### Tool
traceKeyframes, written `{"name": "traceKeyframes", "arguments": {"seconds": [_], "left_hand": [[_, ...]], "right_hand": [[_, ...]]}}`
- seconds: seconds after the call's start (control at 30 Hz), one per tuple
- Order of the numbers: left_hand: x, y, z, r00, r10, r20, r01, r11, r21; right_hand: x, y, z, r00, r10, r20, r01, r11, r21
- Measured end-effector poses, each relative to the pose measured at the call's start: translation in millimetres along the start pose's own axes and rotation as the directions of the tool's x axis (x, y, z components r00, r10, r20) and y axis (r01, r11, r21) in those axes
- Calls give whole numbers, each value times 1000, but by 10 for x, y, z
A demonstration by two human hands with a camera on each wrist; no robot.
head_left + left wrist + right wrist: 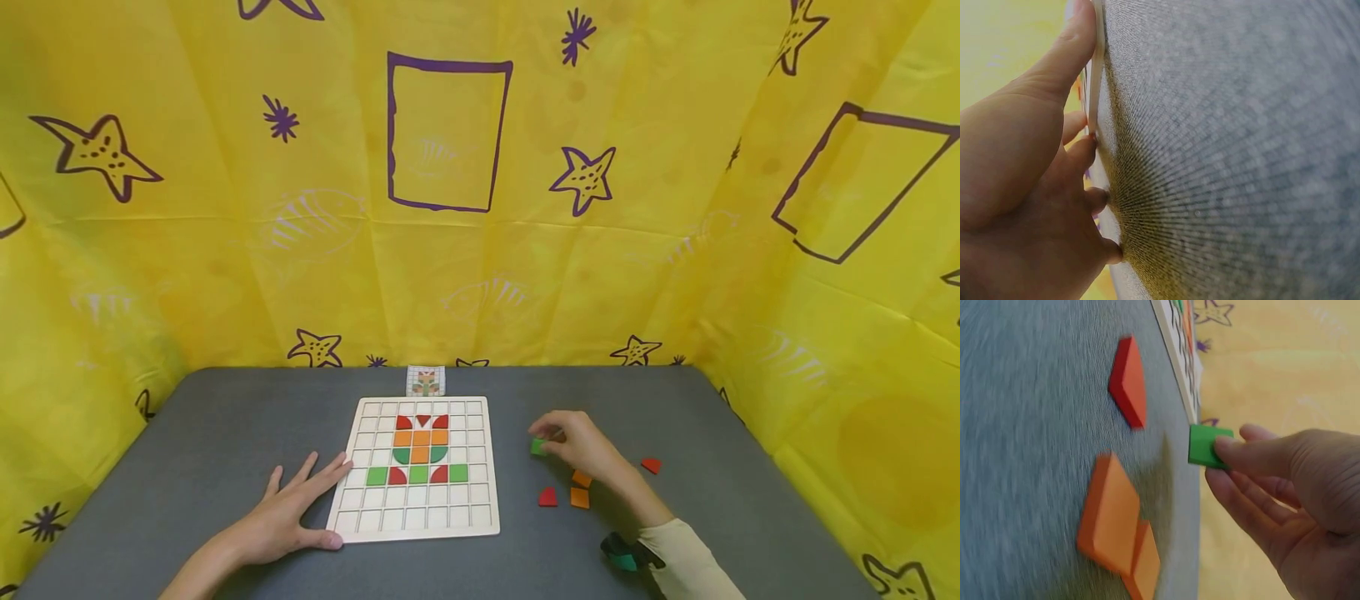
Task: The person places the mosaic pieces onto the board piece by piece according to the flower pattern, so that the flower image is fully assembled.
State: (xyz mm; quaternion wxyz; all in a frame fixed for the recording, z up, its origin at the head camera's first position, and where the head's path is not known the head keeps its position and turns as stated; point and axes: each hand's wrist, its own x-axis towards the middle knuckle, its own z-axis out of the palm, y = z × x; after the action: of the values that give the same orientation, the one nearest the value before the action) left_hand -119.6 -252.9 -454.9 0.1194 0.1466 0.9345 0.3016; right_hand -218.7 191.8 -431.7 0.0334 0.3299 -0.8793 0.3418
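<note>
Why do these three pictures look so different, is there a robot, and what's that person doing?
No robot here, just a person's two bare hands. The wide picture comes from a camera on their head, looking forward and down. The other two come from cameras worn on the wrists, so they look close-up and tilted.

On the grey table lies a pale board with squares, partly filled with coloured tiles. Behind it is a small picture card. To the right are loose pieces: two red and two orange.

The left hand touches the board's edge. The right hand pinches a green square.
</note>
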Motion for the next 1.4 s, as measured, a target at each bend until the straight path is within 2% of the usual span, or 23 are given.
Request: {"name": "traceKeyframes", "arguments": {"seconds": [0.2, 0.43, 0.53, 0.83, 1.17, 1.4], "left_hand": [[-6, 10, -10, 1000, 14, -10, -14, 1000, 0], [-16, -2, -1, 1000, 26, -12, -26, 1000, -5], [-22, -3, 2, 1000, 17, -7, -17, 1000, -10], [-15, 5, 6, 1000, -8, 5, 8, 1000, 1], [-16, -2, -2, 1000, 23, -14, -23, 1000, 1], [-8, -13, 0, 999, 35, -21, -35, 999, 2]], "right_hand": [[78, -89, 157, 998, 26, -62, -27, 999, -17], [176, -214, 268, 997, 35, -67, -37, 999, -27], [221, -285, 305, 998, 20, -57, -22, 999, -29], [333, -454, 452, 999, 52, -7, -51, 999, 12], [440, -622, 598, 999, 20, 31, -23, 997, 78], [470, -716, 759, 998, 29, 62, -38, 989, 142]]}}
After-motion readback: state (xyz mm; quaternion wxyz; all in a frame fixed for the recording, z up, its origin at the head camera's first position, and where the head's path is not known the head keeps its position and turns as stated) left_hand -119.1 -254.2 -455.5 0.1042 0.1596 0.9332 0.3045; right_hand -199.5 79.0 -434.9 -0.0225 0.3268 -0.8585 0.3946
